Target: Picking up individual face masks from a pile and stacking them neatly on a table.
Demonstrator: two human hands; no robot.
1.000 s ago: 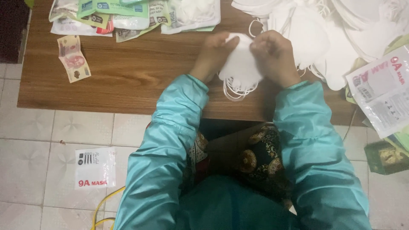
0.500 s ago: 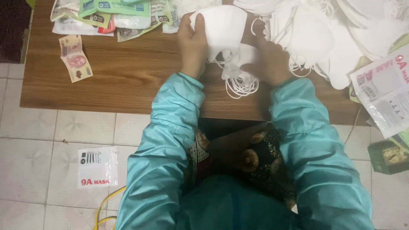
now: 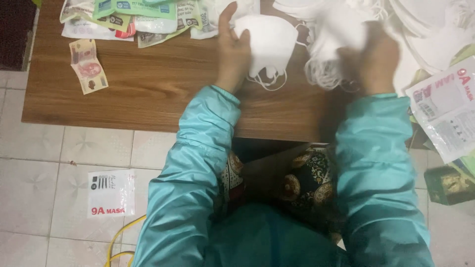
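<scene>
Head view. The left hand (image 3: 232,54) grips one white face mask (image 3: 269,44) by its edge, holding it at the far side of the wooden table (image 3: 158,94), ear loops dangling toward the wood. The right hand (image 3: 376,59) (blurred) appears closed on a bundle of white masks (image 3: 331,49) just beside the first. A larger heap of masks (image 3: 435,29) lies further right. Printed packets (image 3: 123,15) and banknotes (image 3: 88,66) lie well to the left.
</scene>
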